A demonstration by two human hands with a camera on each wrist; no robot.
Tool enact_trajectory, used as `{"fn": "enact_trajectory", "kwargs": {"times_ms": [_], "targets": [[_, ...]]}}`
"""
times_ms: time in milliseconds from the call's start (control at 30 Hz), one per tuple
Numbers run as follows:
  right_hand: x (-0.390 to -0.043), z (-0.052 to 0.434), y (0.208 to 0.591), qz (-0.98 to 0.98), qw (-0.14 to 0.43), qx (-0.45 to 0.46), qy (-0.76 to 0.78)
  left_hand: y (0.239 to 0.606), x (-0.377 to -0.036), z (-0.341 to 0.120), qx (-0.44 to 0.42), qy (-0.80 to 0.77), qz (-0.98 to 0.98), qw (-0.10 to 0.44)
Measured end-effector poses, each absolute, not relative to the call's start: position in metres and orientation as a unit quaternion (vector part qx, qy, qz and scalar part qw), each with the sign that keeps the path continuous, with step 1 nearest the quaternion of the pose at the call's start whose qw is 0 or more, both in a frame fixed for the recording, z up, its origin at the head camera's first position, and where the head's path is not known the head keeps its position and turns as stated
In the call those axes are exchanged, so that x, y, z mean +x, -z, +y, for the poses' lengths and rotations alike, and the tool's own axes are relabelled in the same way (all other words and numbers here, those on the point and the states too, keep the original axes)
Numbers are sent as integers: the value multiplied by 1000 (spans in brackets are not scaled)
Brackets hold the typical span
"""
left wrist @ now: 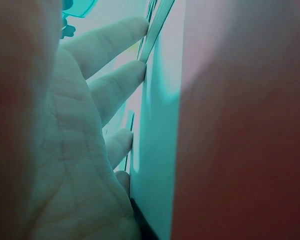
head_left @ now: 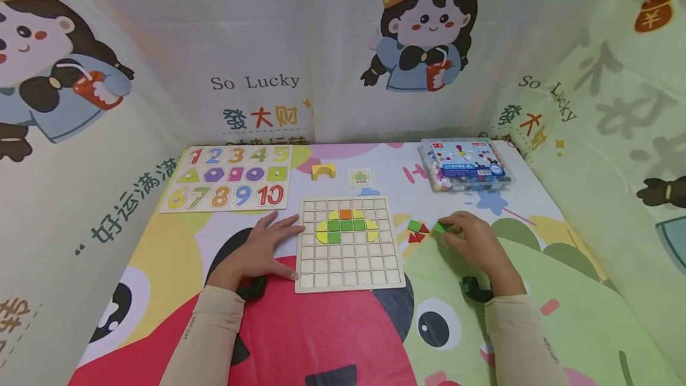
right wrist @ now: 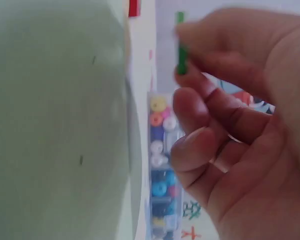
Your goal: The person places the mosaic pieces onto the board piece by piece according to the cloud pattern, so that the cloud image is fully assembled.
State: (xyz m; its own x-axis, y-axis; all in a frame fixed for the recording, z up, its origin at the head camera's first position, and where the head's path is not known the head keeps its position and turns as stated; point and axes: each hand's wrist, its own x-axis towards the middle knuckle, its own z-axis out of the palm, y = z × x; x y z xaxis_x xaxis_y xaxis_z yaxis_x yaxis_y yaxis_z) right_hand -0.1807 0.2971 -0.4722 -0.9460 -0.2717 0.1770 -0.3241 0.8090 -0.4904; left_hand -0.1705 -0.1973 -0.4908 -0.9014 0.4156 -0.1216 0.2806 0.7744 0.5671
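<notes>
A wooden grid board point(head_left: 348, 264) lies in the middle of the table, with yellow, green and one orange piece set in its upper squares. My left hand point(head_left: 262, 249) is spread at the board's left edge, fingertips and thumb touching it. To the right of the board, my right hand point(head_left: 471, 240) pinches a green square tile point(head_left: 440, 227) between thumb and fingers. In the right wrist view that tile point(right wrist: 182, 45) appears edge-on. Beside this hand lie a loose green tile point(head_left: 415, 226) and several red triangle tiles point(head_left: 412, 237).
A number and shape board point(head_left: 225, 180) sits at the back left. Behind the grid board are a yellow arch block point(head_left: 324, 171) and a small pattern card point(head_left: 359, 178). A clear box of beads point(head_left: 466, 164) stands at the back right.
</notes>
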Motion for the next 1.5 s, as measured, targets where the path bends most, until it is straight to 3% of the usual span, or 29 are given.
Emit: {"fn": "enact_trajectory", "kwargs": {"times_ms": [200,733,967,1200,1500], "targets": [[-180,273,467,-928,105,219,-283,491,-170,-198,191,-280,933,120],[-197,177,438,-922,-45,337,-184,489,-170,-196,185,-280,934,122],[-205,147,444,-910,-54,379,-159,490,-170,-196,182,-280,935,122],[-207,129,448,-917,-84,369,-129,490,-170,-196,183,-281,934,121],[-207,120,452,-917,-81,375,-107,491,-171,-197,181,-277,935,124]]}}
